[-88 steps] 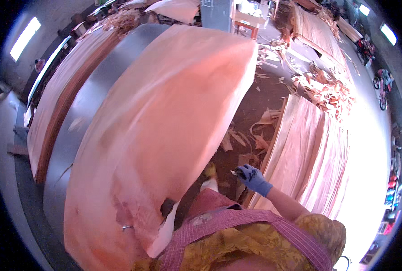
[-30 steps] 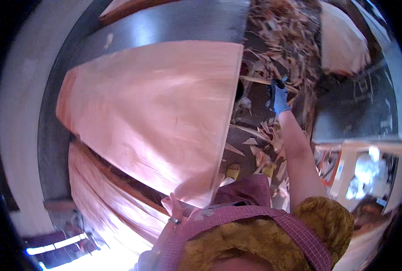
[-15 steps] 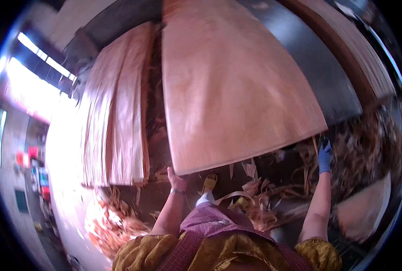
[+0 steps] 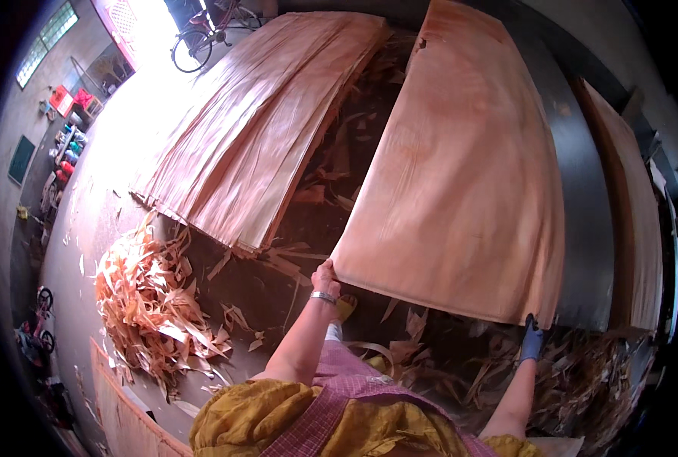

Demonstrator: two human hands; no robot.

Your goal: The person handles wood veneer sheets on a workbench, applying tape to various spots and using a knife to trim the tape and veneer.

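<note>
A large pinkish-tan wood veneer sheet [image 4: 461, 190] stretches away in front of me, with a small ragged hole near its far end. My bare left hand [image 4: 325, 278], a metal band on its wrist, pinches the sheet's near left corner. At the near right corner, my right hand [image 4: 532, 340] grips the edge; it wears a blue glove with dark fingertips. Beneath the sheet's right side shows a smooth dark tabletop [image 4: 579, 198]. What lies under the rest of the sheet is hidden.
A wavy veneer stack [image 4: 255, 137] stands to the left, another stack [image 4: 632, 228] at the far right. Heaped veneer scraps [image 4: 152, 297] lie on the floor at left, more scraps [image 4: 583, 381] at lower right. A bicycle [image 4: 206, 38] is parked by the bright doorway.
My view has swung, shifting the scene. My right hand, earlier just off the sheet's right corner beside a thin strip, now grips the edge. My left hand has closed on the left corner.
</note>
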